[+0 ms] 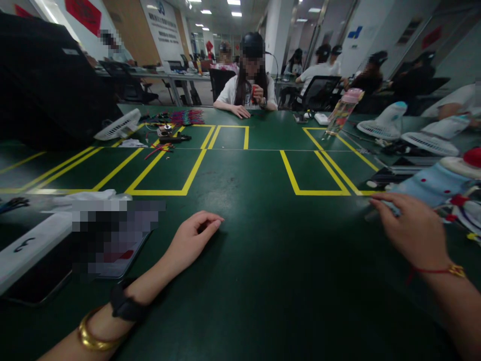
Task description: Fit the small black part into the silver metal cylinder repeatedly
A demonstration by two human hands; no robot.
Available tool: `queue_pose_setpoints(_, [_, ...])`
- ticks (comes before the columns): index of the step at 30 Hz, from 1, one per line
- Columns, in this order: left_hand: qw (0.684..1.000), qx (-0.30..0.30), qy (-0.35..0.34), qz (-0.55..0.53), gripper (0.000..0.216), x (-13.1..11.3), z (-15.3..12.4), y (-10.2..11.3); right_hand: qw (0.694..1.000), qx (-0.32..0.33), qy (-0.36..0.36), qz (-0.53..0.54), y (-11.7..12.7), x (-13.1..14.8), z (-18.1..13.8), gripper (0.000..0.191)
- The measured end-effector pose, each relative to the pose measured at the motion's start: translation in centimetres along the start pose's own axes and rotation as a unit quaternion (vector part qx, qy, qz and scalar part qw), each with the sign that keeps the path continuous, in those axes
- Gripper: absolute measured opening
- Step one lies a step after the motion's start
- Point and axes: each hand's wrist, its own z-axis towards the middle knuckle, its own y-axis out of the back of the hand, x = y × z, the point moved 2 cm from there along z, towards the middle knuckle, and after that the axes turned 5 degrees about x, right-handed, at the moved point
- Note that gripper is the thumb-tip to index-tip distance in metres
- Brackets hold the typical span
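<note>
Our left hand (197, 233) curls, thumb meeting forefinger. Our right hand (417, 233) bends around a slim, blurred piece (393, 207) at the table's (263, 281) right; whether gripped, we cannot tell. It looks light, stiff, best pinched mid-length.

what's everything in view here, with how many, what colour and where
table: one, dark green, across the view
tape outlines: several, yellow, on the table
large shape: one, black, far left
fans: three, white, one far left, two far right
wires: too many to count, mostly purple and red, far left
bottle: one, clear with pink top, far right
rounded item: one, blue with red tip, right
bar: one, white, near left
phone-like devices: two, dark, near left
people: several, mixed clothes, opposite and behind
chairs: several, black, background
wall signs: several, red, background
slim item: one, pale, at right hand
hands: two, bare, left hand on table, right hand at right
</note>
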Motion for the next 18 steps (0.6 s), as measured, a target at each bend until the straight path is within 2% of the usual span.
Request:
queue_pose_setpoints(2, [1.000, 0.001, -0.001, 0.003, 0.021, 0.0, 0.0, 0.0, 0.995, 0.046, -0.073, -0.048, -0.2, -3.3, -0.3, 0.033])
queue_pose_setpoints(5, [1.000, 0.003, 0.001, 0.000, 0.021, 0.2, -0.1, 0.0, 0.984, 0.108, -0.139, -0.028, -1.0, -5.7, -0.6, 0.032])
queue_pose_setpoints(11, [1.000, 0.006, 0.010, -0.006, 0.021, 0.2, -0.1, 0.1, 0.968, 0.123, -0.219, 0.024, -1.6, -6.0, -0.5, 0.031])
queue_pose_setpoints(14, [1.000, 0.009, 0.010, -0.007, 0.021, 0.0, -0.2, 0.1, 0.958, 0.102, -0.261, 0.060, -1.6, -6.0, -0.6, 0.037])
queue_pose_setpoints(18, [1.000, 0.014, 0.011, -0.005, 0.022, 0.0, -0.3, 0.1, 0.948, 0.096, -0.293, 0.083, -1.9, -6.3, -0.8, 0.035])
